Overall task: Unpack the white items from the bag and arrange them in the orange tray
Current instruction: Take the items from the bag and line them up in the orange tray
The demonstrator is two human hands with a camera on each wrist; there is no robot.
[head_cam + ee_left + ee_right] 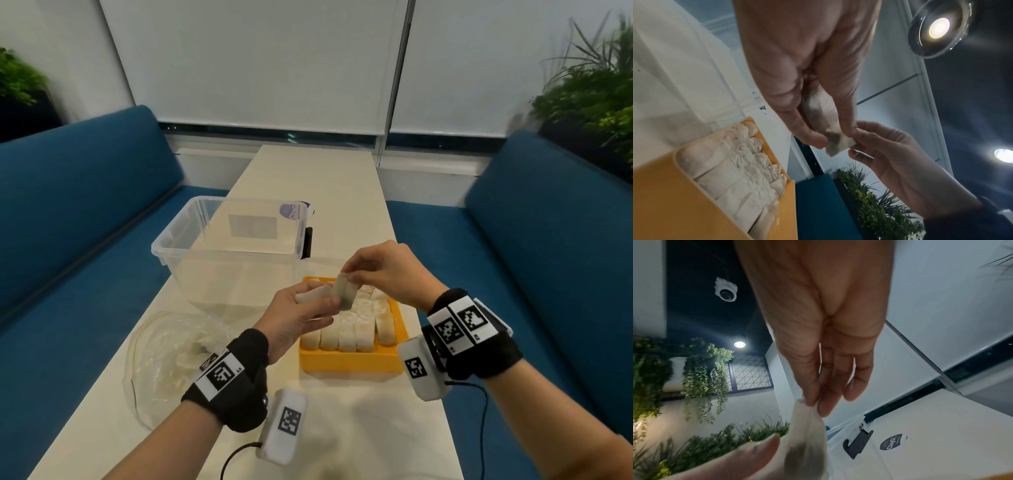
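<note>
Above the orange tray my left hand grips white sachets between thumb and fingers. My right hand pinches the top edge of one sachet that stands up from the left hand. In the left wrist view that sachet shows dark contents, with the right hand's fingertips on its corner. The right wrist view shows the same pinch on the sachet. Several white sachets stand in rows in the tray. A clear plastic bag lies left of the tray.
A clear plastic bin with a black latch stands behind the tray on the long white table. Blue benches run along both sides. Plants stand in the corners. A cable trails from my right wrist.
</note>
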